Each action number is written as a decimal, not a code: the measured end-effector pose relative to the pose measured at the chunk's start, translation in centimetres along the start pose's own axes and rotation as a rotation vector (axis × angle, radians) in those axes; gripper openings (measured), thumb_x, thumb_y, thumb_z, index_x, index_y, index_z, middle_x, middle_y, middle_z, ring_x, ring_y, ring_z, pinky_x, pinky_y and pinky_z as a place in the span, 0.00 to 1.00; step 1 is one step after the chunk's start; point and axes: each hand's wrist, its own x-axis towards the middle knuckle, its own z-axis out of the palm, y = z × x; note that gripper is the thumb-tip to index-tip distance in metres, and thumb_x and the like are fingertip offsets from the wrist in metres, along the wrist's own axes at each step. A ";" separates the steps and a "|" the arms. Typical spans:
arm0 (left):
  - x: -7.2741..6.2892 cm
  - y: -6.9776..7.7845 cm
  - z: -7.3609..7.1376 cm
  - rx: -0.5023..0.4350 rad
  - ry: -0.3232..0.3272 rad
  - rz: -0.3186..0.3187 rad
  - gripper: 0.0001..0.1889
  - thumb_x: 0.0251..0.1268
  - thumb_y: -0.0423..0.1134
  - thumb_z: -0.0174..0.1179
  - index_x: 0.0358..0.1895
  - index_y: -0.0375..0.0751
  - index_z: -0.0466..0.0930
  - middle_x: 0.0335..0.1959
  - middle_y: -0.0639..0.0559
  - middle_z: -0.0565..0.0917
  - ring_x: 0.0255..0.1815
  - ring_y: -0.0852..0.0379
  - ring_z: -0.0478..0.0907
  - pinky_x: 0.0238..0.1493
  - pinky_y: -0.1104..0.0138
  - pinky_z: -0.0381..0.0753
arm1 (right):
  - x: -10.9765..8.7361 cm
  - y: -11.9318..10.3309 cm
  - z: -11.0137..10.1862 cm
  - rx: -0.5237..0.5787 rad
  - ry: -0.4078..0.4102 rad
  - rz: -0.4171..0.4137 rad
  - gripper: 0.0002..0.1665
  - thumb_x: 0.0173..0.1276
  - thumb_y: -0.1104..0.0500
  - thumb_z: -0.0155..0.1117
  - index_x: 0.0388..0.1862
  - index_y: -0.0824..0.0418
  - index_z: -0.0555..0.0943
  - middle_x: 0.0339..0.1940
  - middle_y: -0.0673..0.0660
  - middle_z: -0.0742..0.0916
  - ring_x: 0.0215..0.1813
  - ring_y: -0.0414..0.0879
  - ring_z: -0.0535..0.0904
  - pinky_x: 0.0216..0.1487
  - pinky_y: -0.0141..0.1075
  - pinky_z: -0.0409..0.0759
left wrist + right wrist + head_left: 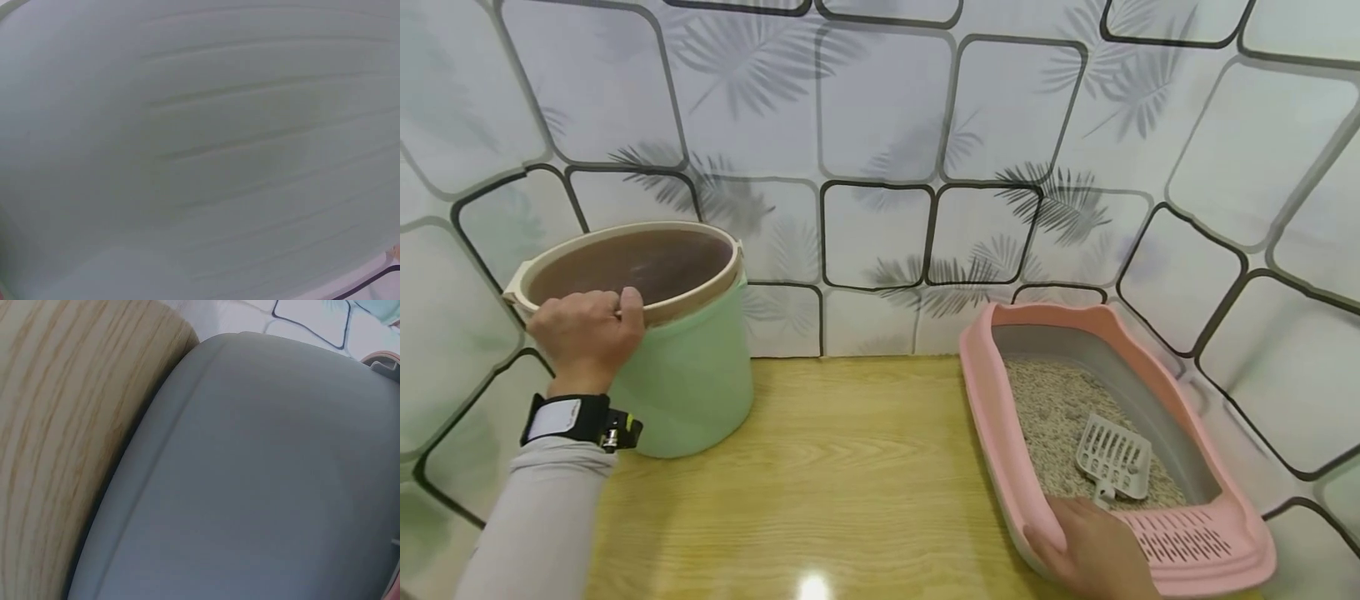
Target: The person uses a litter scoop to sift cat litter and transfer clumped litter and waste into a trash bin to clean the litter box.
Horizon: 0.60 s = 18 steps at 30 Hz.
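At the left of the head view a green trash can [700,379] with a beige rim ring [696,308] stands against the wall. My left hand [587,329] grips that rim at its near side, fingers curled over the edge. The can's ribbed side [262,137] fills the left wrist view. On the right is a pink-rimmed litter box [992,425] holding grainy litter [1056,408] and a white slotted scoop [1116,454]. My right hand [1090,546] grips the pink rim at its near left corner. The box's grey outer wall [250,475] fills most of the right wrist view.
A wood-grain tabletop [850,450] lies between the can and the box. Patterned wall covering [880,233] rises directly behind both and along the sides. The litter box stands close to the right wall.
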 end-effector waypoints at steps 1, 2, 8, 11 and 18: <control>0.0 0.1 0.0 -0.002 0.010 0.006 0.31 0.61 0.52 0.38 0.02 0.38 0.60 0.03 0.38 0.63 0.09 0.33 0.60 0.15 0.53 0.47 | 0.0 0.0 0.0 0.001 0.001 0.000 0.27 0.54 0.39 0.68 0.43 0.58 0.86 0.37 0.55 0.89 0.37 0.51 0.86 0.36 0.47 0.82; 0.0 0.3 0.0 -0.004 0.019 0.010 0.30 0.61 0.51 0.38 0.02 0.38 0.61 0.03 0.38 0.63 0.09 0.33 0.60 0.15 0.53 0.47 | 0.0 0.0 -0.1 0.002 0.005 -0.001 0.27 0.54 0.39 0.69 0.43 0.57 0.86 0.36 0.54 0.89 0.37 0.50 0.85 0.36 0.47 0.82; 0.3 1.1 0.2 0.012 0.050 0.040 0.28 0.60 0.47 0.39 0.03 0.38 0.58 0.03 0.39 0.62 0.07 0.35 0.58 0.15 0.55 0.47 | 0.1 -0.2 -0.2 0.008 0.025 -0.002 0.26 0.53 0.40 0.70 0.42 0.58 0.86 0.35 0.55 0.89 0.35 0.50 0.85 0.34 0.47 0.82; 0.2 1.4 0.2 0.012 0.047 0.047 0.28 0.60 0.46 0.39 0.02 0.38 0.57 0.03 0.40 0.60 0.07 0.38 0.56 0.15 0.58 0.45 | 0.1 -0.2 -0.4 0.008 0.019 0.008 0.27 0.53 0.39 0.69 0.42 0.58 0.86 0.35 0.55 0.89 0.35 0.51 0.85 0.33 0.47 0.82; -0.3 1.6 0.0 0.015 0.051 0.042 0.29 0.60 0.48 0.38 0.02 0.38 0.57 0.03 0.40 0.60 0.07 0.37 0.56 0.15 0.58 0.43 | 0.1 -0.3 -0.2 0.008 0.013 0.001 0.25 0.53 0.39 0.70 0.42 0.57 0.86 0.34 0.53 0.89 0.35 0.49 0.85 0.34 0.46 0.82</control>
